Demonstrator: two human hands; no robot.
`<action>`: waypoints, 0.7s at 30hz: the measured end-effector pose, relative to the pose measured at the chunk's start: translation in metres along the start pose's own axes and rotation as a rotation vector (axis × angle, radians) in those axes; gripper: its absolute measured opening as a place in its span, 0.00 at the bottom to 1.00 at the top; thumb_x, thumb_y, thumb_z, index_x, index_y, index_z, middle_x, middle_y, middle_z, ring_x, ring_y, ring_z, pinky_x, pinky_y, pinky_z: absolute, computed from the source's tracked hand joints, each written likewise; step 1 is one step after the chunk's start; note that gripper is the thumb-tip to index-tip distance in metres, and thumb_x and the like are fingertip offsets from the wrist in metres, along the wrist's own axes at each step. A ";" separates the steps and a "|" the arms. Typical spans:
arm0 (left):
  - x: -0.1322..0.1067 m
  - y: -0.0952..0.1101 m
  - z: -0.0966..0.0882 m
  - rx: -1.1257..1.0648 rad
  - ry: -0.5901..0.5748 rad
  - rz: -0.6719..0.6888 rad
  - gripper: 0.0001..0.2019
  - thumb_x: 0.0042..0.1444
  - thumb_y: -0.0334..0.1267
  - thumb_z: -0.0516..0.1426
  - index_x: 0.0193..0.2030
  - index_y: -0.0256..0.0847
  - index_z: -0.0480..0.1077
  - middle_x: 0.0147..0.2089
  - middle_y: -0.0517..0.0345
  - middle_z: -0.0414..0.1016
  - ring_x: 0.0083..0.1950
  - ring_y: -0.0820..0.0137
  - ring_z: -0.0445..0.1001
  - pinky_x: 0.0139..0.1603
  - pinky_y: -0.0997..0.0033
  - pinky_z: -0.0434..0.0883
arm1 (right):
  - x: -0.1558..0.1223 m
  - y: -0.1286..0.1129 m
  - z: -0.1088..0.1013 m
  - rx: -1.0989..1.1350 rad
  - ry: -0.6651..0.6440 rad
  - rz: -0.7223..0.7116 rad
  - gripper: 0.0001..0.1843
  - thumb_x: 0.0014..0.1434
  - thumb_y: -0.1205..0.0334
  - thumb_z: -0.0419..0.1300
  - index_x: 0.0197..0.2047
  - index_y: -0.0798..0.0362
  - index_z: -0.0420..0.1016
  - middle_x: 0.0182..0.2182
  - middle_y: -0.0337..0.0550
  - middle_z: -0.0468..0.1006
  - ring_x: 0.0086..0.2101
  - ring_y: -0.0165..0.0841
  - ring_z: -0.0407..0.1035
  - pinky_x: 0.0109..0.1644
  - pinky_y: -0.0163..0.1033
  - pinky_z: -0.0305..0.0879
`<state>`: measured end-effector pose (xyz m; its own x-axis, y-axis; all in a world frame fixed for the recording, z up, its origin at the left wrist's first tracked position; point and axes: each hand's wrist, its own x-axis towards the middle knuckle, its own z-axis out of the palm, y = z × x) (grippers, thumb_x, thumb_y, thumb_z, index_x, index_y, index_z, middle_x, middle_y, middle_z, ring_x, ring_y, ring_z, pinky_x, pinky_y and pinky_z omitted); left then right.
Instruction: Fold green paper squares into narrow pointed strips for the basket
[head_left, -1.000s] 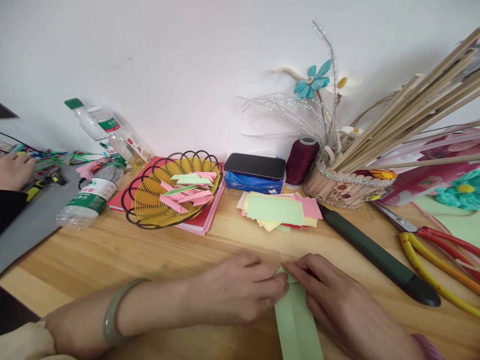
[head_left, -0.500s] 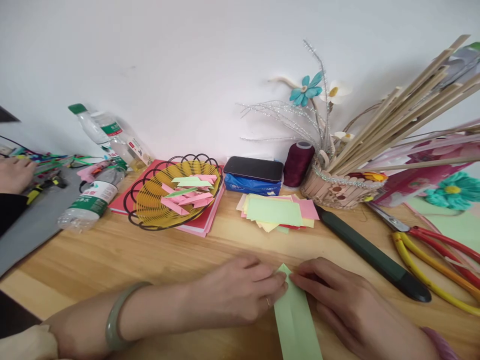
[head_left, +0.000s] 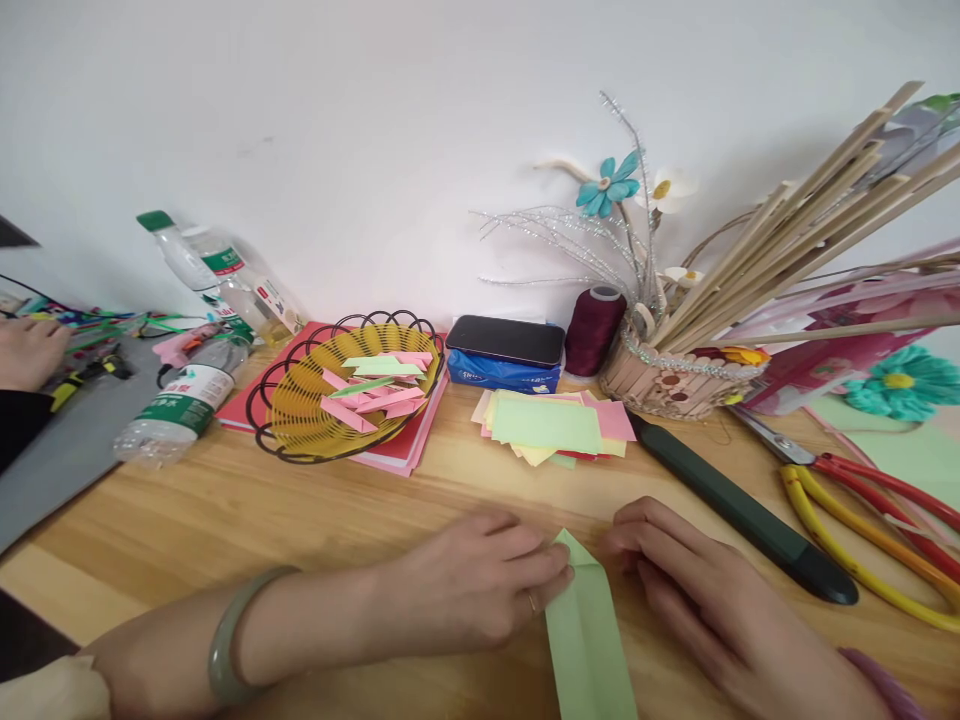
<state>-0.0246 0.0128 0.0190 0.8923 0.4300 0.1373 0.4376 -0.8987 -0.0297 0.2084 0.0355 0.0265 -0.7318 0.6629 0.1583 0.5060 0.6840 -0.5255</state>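
Green paper [head_left: 590, 640], lower end out of frame

From the worker's head, a single camera faces forward and down across a wooden worktop [head_left: 300, 510], looking from its near side toward the far edge, where a pale wall [head_left: 375, 150] fills the upper view. The left hand [head_left: 487, 580] and right hand [head_left: 697, 590] appear close below.

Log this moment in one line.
left hand: on green paper | right hand: beside paper, apart | basket: folded pink and green pieces
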 end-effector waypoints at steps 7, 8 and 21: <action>-0.001 -0.001 0.003 0.009 0.064 -0.013 0.11 0.63 0.31 0.47 0.50 0.32 0.63 0.48 0.53 0.68 0.46 0.67 0.66 0.47 0.67 0.64 | 0.002 0.001 0.002 -0.140 0.004 -0.192 0.13 0.59 0.70 0.46 0.41 0.54 0.70 0.33 0.45 0.71 0.32 0.31 0.67 0.33 0.36 0.67; -0.001 -0.001 0.003 0.015 0.072 -0.004 0.12 0.63 0.31 0.46 0.51 0.32 0.63 0.48 0.53 0.68 0.47 0.67 0.66 0.47 0.66 0.64 | 0.002 0.001 0.003 -0.173 0.017 -0.217 0.13 0.59 0.70 0.46 0.41 0.55 0.70 0.32 0.45 0.71 0.31 0.32 0.67 0.32 0.37 0.66; 0.000 -0.001 0.001 0.030 0.062 0.006 0.15 0.64 0.29 0.43 0.56 0.29 0.59 0.46 0.51 0.69 0.48 0.67 0.66 0.49 0.66 0.64 | -0.002 -0.003 0.015 -0.343 0.124 -0.324 0.13 0.59 0.72 0.46 0.35 0.57 0.72 0.27 0.45 0.70 0.28 0.34 0.65 0.28 0.39 0.64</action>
<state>-0.0255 0.0137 0.0184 0.8867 0.4177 0.1982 0.4364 -0.8977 -0.0604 0.2011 0.0278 0.0149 -0.8272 0.4162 0.3776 0.3977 0.9083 -0.1299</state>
